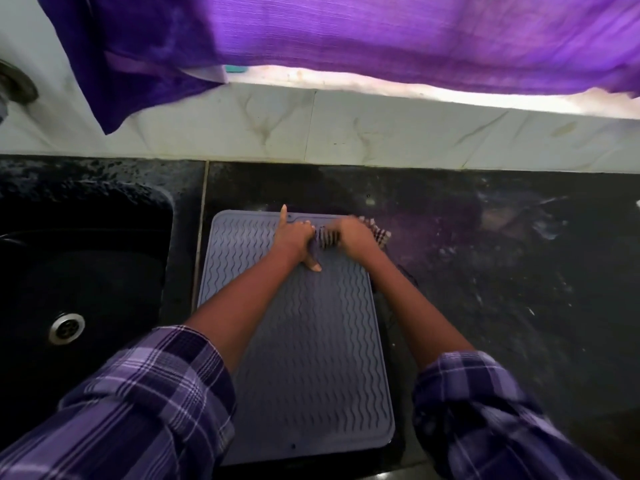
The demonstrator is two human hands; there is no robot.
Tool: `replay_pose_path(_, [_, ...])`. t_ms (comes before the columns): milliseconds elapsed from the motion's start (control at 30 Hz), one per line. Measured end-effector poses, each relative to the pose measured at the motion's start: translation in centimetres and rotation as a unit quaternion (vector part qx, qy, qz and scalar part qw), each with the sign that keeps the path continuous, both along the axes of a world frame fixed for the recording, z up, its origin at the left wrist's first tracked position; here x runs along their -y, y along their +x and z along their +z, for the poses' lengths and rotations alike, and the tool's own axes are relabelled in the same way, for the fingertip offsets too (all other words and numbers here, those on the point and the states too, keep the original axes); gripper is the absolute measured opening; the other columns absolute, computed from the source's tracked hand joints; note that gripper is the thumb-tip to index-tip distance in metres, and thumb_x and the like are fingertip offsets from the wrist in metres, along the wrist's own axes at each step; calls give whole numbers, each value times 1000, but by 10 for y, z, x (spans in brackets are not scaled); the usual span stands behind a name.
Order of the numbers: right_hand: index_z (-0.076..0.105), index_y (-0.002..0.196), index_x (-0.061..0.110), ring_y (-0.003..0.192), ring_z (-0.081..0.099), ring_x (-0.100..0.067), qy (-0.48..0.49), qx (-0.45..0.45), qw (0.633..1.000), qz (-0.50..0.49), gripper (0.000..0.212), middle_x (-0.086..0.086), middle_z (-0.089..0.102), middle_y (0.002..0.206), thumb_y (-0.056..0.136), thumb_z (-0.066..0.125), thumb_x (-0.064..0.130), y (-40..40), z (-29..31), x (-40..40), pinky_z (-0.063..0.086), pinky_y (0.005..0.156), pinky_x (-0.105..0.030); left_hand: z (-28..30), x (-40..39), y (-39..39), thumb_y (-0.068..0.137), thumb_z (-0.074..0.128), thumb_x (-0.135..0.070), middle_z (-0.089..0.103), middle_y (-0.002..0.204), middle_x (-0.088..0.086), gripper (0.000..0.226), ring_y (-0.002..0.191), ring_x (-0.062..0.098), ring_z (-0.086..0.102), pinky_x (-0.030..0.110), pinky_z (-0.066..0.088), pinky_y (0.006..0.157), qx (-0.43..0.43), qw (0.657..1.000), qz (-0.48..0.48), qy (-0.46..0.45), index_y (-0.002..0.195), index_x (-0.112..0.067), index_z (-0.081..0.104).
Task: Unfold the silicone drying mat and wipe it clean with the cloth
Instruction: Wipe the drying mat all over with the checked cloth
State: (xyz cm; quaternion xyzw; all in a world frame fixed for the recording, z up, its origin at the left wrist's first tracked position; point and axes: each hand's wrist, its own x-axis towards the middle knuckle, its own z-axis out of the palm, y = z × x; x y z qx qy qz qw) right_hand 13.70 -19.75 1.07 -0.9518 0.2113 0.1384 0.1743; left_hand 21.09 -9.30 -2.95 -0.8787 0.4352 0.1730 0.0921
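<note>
One grey-blue rectangular silicone drying mat with a wavy ribbed surface (304,358) serves as landmark; it lies fully unfolded and flat on the black speckled stone countertop (502,271), so I judge the unfolding step complete. Left of the mat: a black sink basin (104,271) with a round metal drain (66,328). Beyond the mat's far edge: pale marbled wall tiles (381,133), and above those, a hanging purple fabric curtain (381,36).

Both plaid-sleeved arms reach over the mat to its far right corner. Left hand (294,237) presses onto the mat, palm down, index finger extended toward the far edge, thumb splayed back; it grips nothing that I can see. Right hand (355,233) is clenched on a bunched dark-and-white checked cloth (375,230), which rests on that far right corner and overhangs the edge; motion-blurred.

Assessment: wiping underway at the far end only. Middle and near sections of the mat apparently remain.
</note>
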Motion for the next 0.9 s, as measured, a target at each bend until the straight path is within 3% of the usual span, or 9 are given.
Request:
replay_pose_path(133, [66, 120, 8, 122, 55, -29, -19, -5, 997, 76, 47, -15, 63, 128, 77, 53, -7, -46, -11, -3, 43, 104, -36, -1, -2, 2, 70, 64, -69, 38, 152, 5, 98, 143, 19, 33, 56, -10, 118, 9, 1000, -14, -1, 146, -13, 37])
replay_pose_path(267, [68, 116, 12, 116, 59, -29, 19, -126, 987, 93, 49, -12, 66, 123, 77, 50, -11, -62, 1, 19, 47, 100, -35, 3, -4, 1, 70, 63, -70, 39, 152, 6, 99, 143, 19, 34, 54, -12, 117, 3, 1000, -10, -3, 146, -12, 37])
replay_pose_path(367, [71, 111, 9, 110, 63, -31, 4, -30, 999, 19, 47, -16, 70, 116, 75, 49, -12, -37, 12, 40, 49, 91, -33, 5, -3, 1, 70, 64, -69, 47, 145, 5, 92, 139, 20, 40, 55, -14, 116, -5, 1000, -15, -1, 140, -12, 45])
replay_pose_path(467, [65, 120, 10, 118, 56, -32, -65, 75, 995, -25, 44, -17, 64, 123, 82, 49, -6, -8, 2, 40, 45, 98, -37, 8, -2, -2, 69, 65, -69, 55, 136, 4, 86, 133, 20, 47, 59, -14, 115, 5, 1000, -16, 13, 133, -12, 52])
replay_pose_path(600, [56, 128, 12, 122, 50, -35, -80, 29, 996, -39, 42, -18, 55, 130, 90, 42, 2, -12, -23, 20, 41, 103, -40, 10, 0, -4, 69, 62, -72, 55, 136, 3, 88, 132, 21, 48, 60, -12, 114, 24, 999, -9, 28, 134, -14, 51])
replay_pose_path(767, [62, 122, 11, 118, 53, -33, -67, 6, 998, 6, 47, -14, 60, 128, 79, 50, -4, -89, -21, -8, 44, 101, -40, 10, -3, -4, 71, 60, -73, 49, 144, 3, 92, 139, 21, 41, 61, -12, 114, 27, 999, -6, 20, 141, -15, 44])
replay_pose_path(900, [69, 112, 17, 113, 60, -34, -34, -80, 996, 23, 36, -15, 65, 121, 83, 52, 3, -66, 2, 4, 51, 97, -44, 10, -5, -4, 72, 59, -73, 42, 150, 4, 94, 141, 20, 38, 60, -12, 114, 21, 1000, -12, 13, 144, -15, 41])
